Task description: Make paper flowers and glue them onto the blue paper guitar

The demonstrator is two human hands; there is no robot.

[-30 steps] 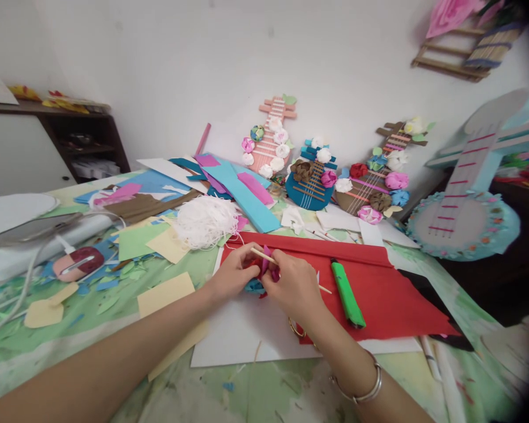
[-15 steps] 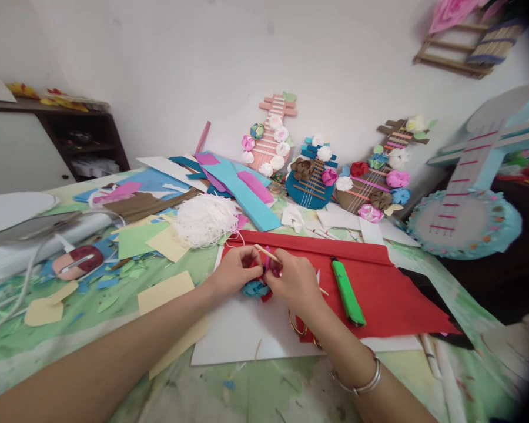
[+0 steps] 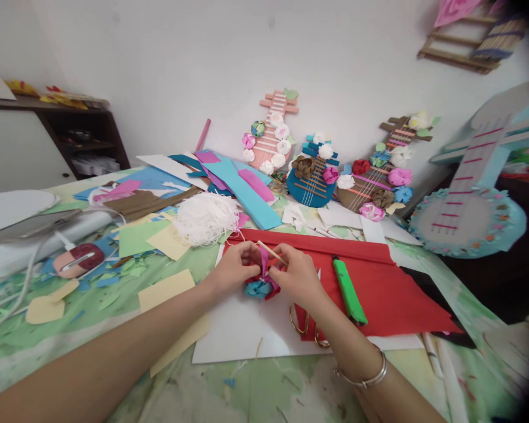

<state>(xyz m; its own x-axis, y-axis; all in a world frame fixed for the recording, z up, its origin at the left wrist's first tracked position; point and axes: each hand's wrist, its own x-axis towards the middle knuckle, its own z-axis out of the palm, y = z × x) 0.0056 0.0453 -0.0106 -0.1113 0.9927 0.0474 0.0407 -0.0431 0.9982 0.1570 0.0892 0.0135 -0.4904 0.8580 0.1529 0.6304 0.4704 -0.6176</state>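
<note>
A small crumpled paper flower [image 3: 258, 288] in blue, purple and red is between my hands, over the white board [image 3: 229, 335]. My left hand [image 3: 234, 269] is closed at its left side, thumb and fingers pinching its upper part. A purple paper strip [image 3: 264, 258] stands up from the flower. My right hand [image 3: 298, 276] is closed on a thin wooden stick [image 3: 268, 251] that points up and left across the strip. Its fingertips are close to the flower, and where they touch it is partly hidden. Gold-handled scissors [image 3: 300, 322] lie under my right wrist.
Red paper [image 3: 379, 294] covers the board's right side, with a green cutter [image 3: 349, 291] on it. White string [image 3: 207, 218] lies heaped behind my left hand. Paper scraps [image 3: 167, 294] spread leftward. Several flower-decorated paper instruments [image 3: 311, 182] lean on the wall.
My fingers have spread slightly apart around the flower, and more of the purple strip shows upright. The stick stays in my right hand. The view has shifted a little.
</note>
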